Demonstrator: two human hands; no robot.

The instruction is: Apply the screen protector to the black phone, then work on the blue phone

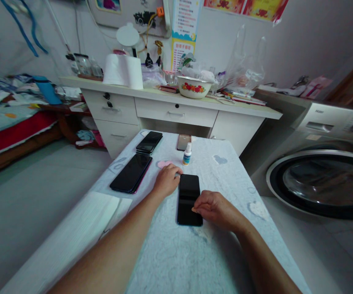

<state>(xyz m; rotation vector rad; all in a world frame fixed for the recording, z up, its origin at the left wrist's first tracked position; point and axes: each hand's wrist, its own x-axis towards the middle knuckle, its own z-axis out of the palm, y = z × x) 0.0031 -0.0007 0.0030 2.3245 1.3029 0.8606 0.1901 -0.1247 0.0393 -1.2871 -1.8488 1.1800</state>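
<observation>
A black smartphone (189, 194) lies screen up on the cloth-covered table, in front of me. At its upper left corner is my left hand (167, 180), its fingers curled against the phone's edge. A small greyish patch shows by those fingertips; I cannot tell what it is. My right hand (213, 206) is over the phone's lower right side, thumb and fingers pinched together. Whatever the pinch may hold is hidden. Just beyond the phone stands a small white-capped bottle (187, 154) with a blue and yellow label.
Stacked phones (132, 173) lie at the table's left, with more phones (149, 142) behind them. A phone-shaped item (184, 142) lies at the far edge. White cloth or paper (90, 212) covers the left side. Beyond is a white desk (176, 107); a washing machine (320, 163) stands right.
</observation>
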